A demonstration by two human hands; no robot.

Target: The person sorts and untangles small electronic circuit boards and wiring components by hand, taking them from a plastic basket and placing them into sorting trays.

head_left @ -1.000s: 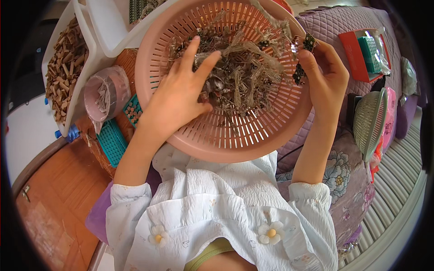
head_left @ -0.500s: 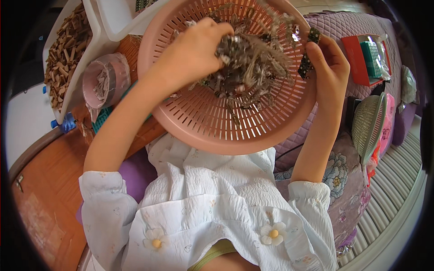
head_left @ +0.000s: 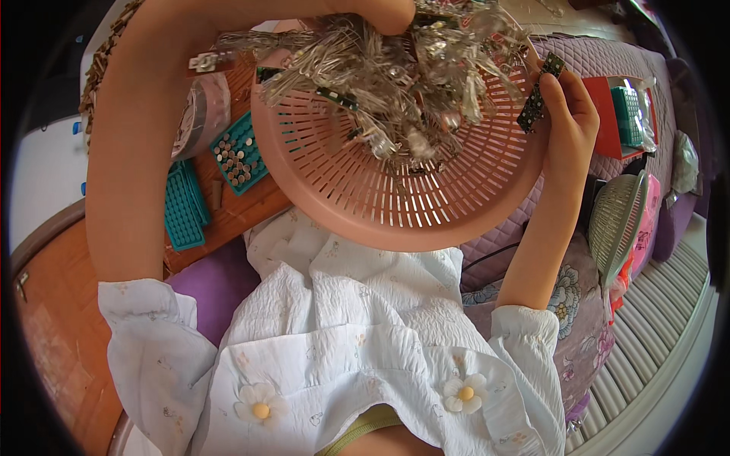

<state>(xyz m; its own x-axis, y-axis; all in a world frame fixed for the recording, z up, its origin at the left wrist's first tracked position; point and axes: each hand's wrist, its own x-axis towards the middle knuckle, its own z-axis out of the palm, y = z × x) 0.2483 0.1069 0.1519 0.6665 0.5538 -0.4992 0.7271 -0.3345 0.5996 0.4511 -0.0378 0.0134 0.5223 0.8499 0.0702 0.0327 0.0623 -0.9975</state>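
Note:
At the top edge of the view my left hand (head_left: 386,14) is closed on a tangled bunch of thin silvery wires (head_left: 395,83). Small clear pieces and green circuit boards hang among the wires; part of the hand is cut off by the picture edge. Beneath the bunch is a pink slotted plastic basket (head_left: 411,237) at my lap. My right hand (head_left: 570,114), by the basket's right rim, pinches a narrow dark green circuit board (head_left: 541,91) between thumb and fingers.
To the left, a wooden table (head_left: 220,251) bears teal trays (head_left: 182,209), one with small round metal pieces (head_left: 237,161), and a clear container (head_left: 199,114). At right are a red box (head_left: 608,140), a silvery colander (head_left: 617,220) and a quilted cover (head_left: 601,53).
My left hand has risen out of the basket, lifting the wire bunch up and spreading it leftward. My right hand has shifted slightly right and down, keeping the circuit board.

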